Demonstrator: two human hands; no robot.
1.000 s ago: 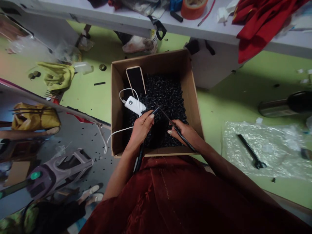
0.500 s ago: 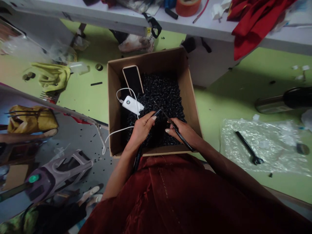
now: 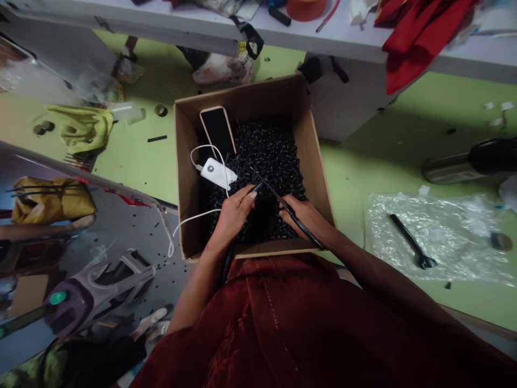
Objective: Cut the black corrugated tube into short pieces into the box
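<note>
Over an open cardboard box [image 3: 319, 178], my left hand [image 3: 234, 213] is closed round a black strip [image 3: 257, 187], its tip poking out past the thumb. A dark length, apparently the same strip, hangs below this hand toward my lap. My right hand [image 3: 302, 213] grips scissors [image 3: 297, 218] with long black handles; their thin blades point up and left, crossing the strip's tip. Whether the blades touch it I cannot tell. Under both hands lies a heap of small black pieces [image 3: 269, 145] filling much of the box.
In the box lie a phone [image 3: 218, 129] and a white power bank [image 3: 218, 172] with a white cable. To the right, a black tool-like item [image 3: 412, 242] rests on clear plastic [image 3: 456, 253], near a steel flask [image 3: 448, 171]. A purple-grey stool [image 3: 100, 285] stands left.
My right thumb has drawn in toward the fingers on the scissors, and the handle has shifted slightly. My left hand keeps its hold. The whole view has moved a little.
</note>
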